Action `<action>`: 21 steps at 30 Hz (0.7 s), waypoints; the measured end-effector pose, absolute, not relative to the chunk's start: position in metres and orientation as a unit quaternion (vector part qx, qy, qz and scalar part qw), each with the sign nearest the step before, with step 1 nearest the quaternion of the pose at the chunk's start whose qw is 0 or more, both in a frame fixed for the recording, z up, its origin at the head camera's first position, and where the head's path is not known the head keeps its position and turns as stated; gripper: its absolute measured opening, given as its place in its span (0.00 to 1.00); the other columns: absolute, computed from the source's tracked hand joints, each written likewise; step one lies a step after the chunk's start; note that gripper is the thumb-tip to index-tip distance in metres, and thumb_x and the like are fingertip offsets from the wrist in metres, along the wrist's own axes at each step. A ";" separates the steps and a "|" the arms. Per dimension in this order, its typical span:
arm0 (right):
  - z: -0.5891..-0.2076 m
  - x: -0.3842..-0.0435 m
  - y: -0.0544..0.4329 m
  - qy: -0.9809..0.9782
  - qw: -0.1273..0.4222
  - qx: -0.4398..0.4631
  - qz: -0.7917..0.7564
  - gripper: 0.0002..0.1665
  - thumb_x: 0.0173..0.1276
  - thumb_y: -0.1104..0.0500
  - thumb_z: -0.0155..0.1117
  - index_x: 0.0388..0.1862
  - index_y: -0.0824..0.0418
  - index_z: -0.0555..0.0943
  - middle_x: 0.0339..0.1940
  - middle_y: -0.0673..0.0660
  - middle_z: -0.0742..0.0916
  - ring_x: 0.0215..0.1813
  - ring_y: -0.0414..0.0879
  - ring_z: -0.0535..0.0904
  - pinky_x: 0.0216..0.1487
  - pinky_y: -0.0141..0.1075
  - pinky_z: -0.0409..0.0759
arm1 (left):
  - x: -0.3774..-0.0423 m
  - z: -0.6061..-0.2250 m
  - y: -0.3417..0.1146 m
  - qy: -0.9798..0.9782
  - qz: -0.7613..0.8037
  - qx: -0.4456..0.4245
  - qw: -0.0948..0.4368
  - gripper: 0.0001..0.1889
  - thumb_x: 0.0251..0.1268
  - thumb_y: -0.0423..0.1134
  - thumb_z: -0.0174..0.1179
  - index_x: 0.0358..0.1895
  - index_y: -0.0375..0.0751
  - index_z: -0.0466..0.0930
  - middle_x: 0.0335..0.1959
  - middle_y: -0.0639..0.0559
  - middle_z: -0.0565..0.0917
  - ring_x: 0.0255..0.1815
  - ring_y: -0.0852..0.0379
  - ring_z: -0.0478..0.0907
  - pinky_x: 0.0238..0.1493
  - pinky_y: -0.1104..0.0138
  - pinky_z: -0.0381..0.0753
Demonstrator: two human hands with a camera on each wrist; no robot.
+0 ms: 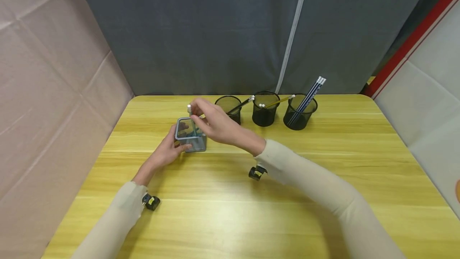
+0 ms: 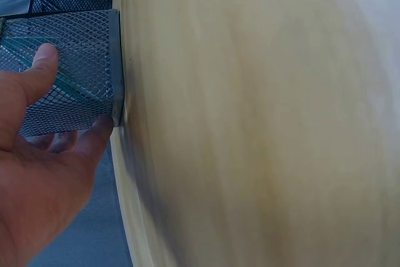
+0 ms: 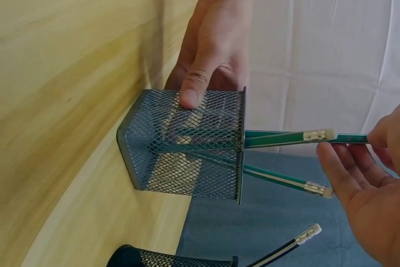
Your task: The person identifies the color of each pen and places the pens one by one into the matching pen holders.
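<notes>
A square grey mesh pencil holder (image 1: 197, 144) stands on the left part of the table. My left hand (image 1: 165, 153) grips it, thumb (image 2: 42, 70) on one side wall and fingers round the other. Above its rim my right hand (image 1: 221, 125) pinches a green pencil (image 3: 350, 138) near its upper end, the lower part inside the holder. Two more green pencils (image 3: 284, 182) with white erasers lean in the same holder, seen in the right wrist view. The held pencil's lower tip is blurred behind the mesh.
Right of the square holder stand three round black mesh cups: one with black pencils (image 1: 241, 104), a middle cup (image 1: 263, 117) with yellow and white-ended pencils, and one with dark blue striped pencils (image 1: 311, 94). A grey curtain (image 1: 201, 35) hangs behind the wooden table (image 1: 230, 219).
</notes>
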State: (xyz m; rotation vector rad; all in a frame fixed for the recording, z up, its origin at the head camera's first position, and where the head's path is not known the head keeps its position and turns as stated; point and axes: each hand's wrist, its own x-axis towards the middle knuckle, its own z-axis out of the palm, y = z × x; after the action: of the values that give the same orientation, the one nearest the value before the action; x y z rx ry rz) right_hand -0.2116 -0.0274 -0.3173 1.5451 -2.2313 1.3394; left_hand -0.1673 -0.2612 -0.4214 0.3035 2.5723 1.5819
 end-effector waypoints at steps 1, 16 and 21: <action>-0.318 -0.212 -0.028 -0.735 0.057 0.512 0.441 0.07 0.76 0.70 0.57 0.51 0.69 0.73 0.46 0.58 0.80 0.47 0.45 0.81 0.42 0.28 0.82 | -0.167 -0.422 -0.261 0.846 0.521 0.099 0.054 0.43 0.72 0.26 0.61 0.81 0.39 0.42 0.74 0.32 0.62 0.76 0.34 0.56 0.71 0.43 0.62; -0.305 -0.210 0.014 -0.719 0.041 0.492 0.489 0.22 0.73 0.59 0.67 0.59 0.65 0.72 0.53 0.58 0.81 0.56 0.47 0.79 0.63 0.36 0.76 | -0.166 -0.422 -0.259 0.851 0.515 0.096 0.044 0.41 0.70 0.25 0.61 0.79 0.37 0.46 0.76 0.33 0.60 0.74 0.33 0.59 0.71 0.42 0.63; -0.309 -0.207 0.052 -0.738 0.035 0.471 0.483 0.18 0.75 0.60 0.65 0.59 0.64 0.75 0.53 0.58 0.82 0.56 0.49 0.79 0.61 0.44 0.78 | -0.167 -0.422 -0.259 0.857 0.506 0.094 0.042 0.42 0.69 0.25 0.63 0.79 0.35 0.46 0.75 0.32 0.61 0.74 0.31 0.60 0.70 0.42 0.64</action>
State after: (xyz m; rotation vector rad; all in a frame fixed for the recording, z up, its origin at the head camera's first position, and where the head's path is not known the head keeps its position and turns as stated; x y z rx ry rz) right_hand -0.2071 0.0523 -0.3094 1.4463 -2.2670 1.4829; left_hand -0.1666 -0.2590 -0.4215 0.2873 2.6217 1.5473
